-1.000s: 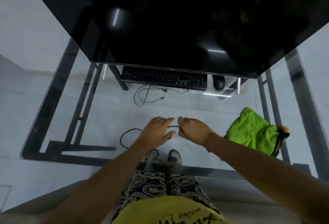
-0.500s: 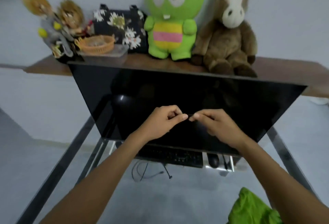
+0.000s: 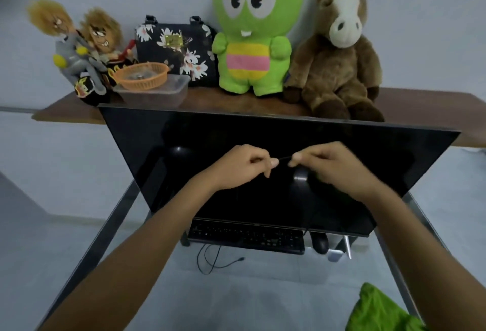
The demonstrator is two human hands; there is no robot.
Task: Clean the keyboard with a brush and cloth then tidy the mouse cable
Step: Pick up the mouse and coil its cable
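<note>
Black cable [image 3: 282, 158], thin and taut, runs between your two hands, both raised in front of the dark monitor [image 3: 394, 162]. Your left hand [image 3: 242, 167] pinches one end of that short stretch between thumb and curled fingers; your right hand [image 3: 334, 167] pinches the other end the same way, its fingers folded over the strand. The gap between the two pinches is small, thumb tips near each other. Below your right hand the cable drops against the screen toward the mouse [image 3: 319, 244], though it is hard to follow against the black.

The keyboard [image 3: 244, 236] lies under the lower edge of the monitor, seen through the glass desk [image 3: 79, 265], with the mouse just to its right. A second loose cord [image 3: 210, 262] loops in front of the keyboard. The green cloth [image 3: 381, 312] sits bunched at the bottom right corner, well apart from both hands.

Behind the monitor a brown shelf [image 3: 434, 104] carries two shaggy-haired dolls [image 3: 86, 46], an orange basket [image 3: 142, 75] resting in a clear tub [image 3: 157, 93], a floral bag [image 3: 173, 49], a green plush [image 3: 252, 30] and a brown horse plush [image 3: 339, 49].
</note>
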